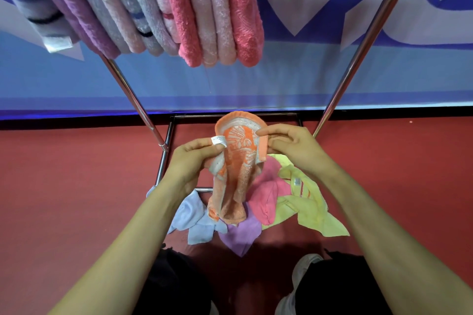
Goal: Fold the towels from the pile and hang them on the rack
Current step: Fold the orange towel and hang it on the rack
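An orange towel [236, 169] with a white pattern hangs between my two hands over the pile. My left hand [194, 158] pinches its left edge by a small white label. My right hand [289, 146] pinches its upper right edge. Below lies the pile on the red floor: a yellow towel [307, 210], a pink towel [268, 197], a purple towel [242, 235] and a light blue towel [194, 217]. Several folded towels [158, 7] in pink, purple and grey hang on the rack at the top left.
The rack's chrome legs [358, 59] slant down on both sides to a dark base frame [169, 140] behind the pile. A blue and white banner [332, 20] covers the wall. My shoes [304, 271] stand near the pile.
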### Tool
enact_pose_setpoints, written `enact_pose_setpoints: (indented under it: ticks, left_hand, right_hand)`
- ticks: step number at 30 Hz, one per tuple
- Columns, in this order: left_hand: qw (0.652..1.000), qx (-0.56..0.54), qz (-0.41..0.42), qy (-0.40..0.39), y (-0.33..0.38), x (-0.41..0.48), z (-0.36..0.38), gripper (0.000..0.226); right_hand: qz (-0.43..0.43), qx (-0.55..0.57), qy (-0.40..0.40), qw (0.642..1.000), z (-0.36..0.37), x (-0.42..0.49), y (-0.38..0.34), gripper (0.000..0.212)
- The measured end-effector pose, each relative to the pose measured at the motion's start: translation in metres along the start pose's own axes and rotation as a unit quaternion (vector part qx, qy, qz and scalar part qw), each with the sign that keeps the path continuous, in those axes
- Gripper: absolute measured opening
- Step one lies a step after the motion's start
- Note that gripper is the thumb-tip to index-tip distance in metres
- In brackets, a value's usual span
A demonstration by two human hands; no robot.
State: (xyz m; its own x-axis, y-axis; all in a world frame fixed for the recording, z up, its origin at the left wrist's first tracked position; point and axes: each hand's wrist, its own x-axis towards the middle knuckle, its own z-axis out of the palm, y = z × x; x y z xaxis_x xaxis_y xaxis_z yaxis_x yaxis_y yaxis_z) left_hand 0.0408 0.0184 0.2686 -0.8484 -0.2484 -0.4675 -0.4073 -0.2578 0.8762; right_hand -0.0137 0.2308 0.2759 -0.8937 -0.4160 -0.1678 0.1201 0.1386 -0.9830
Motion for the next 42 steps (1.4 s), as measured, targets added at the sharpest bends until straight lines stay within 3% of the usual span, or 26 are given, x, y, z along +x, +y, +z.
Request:
enact_pose_setpoints:
  ticks: [3, 7, 13, 19, 24, 26, 28, 32, 36, 42]
  left_hand:
    - [0.996, 0.044, 0.075, 0.037, -0.002, -0.003, 0.002, 0.012]
    - [0.992, 0.055, 0.108, 0.041, -0.003, -0.007, 0.005, 0.009]
    - [0.999, -0.033, 0.034, -0.008, -0.004, -0.013, 0.026, 0.019]
    - [0.996, -0.073, -0.019, -0.050, 0.001, -0.011, 0.032, 0.038]
    - [0.993, -0.081, -0.038, -0.083, -0.001, -0.013, 0.030, 0.036]
    - [0.992, -0.082, -0.022, -0.095, -0.003, -0.015, 0.031, 0.026]
    - [0.993, -0.079, 0.001, -0.086, -0.003, -0.015, 0.032, 0.013]
    - [0.998, -0.036, 0.033, -0.032, -0.007, -0.013, 0.031, 0.011]
    - [0.992, 0.054, 0.117, -0.003, -0.011, -0.016, 0.032, 0.009]
    - [0.982, 0.086, 0.165, -0.023, -0.008, -0.018, 0.035, 0.010]
  right_hand:
    - [-0.038, -0.115, 0.000, 0.993, 0.005, -0.003, 0.000, 0.040]
    - [-0.102, -0.226, 0.026, 0.969, 0.009, -0.004, 0.002, 0.022]
    - [-0.168, -0.254, 0.014, 0.952, 0.027, -0.001, 0.011, 0.008]
    - [-0.146, -0.299, 0.090, 0.939, 0.029, 0.006, 0.012, 0.011]
    - [-0.130, -0.291, 0.111, 0.941, 0.030, 0.005, 0.007, 0.011]
    - [-0.140, -0.277, 0.108, 0.945, 0.030, 0.005, 0.007, 0.004]
    - [-0.160, -0.288, 0.098, 0.939, 0.029, 0.005, 0.008, 0.016]
    - [-0.170, -0.341, 0.105, 0.919, 0.024, 0.007, 0.010, 0.021]
    - [-0.161, -0.396, 0.126, 0.895, 0.028, 0.006, 0.012, 0.025]
    - [-0.136, -0.378, 0.168, 0.900, 0.026, 0.008, 0.013, 0.020]
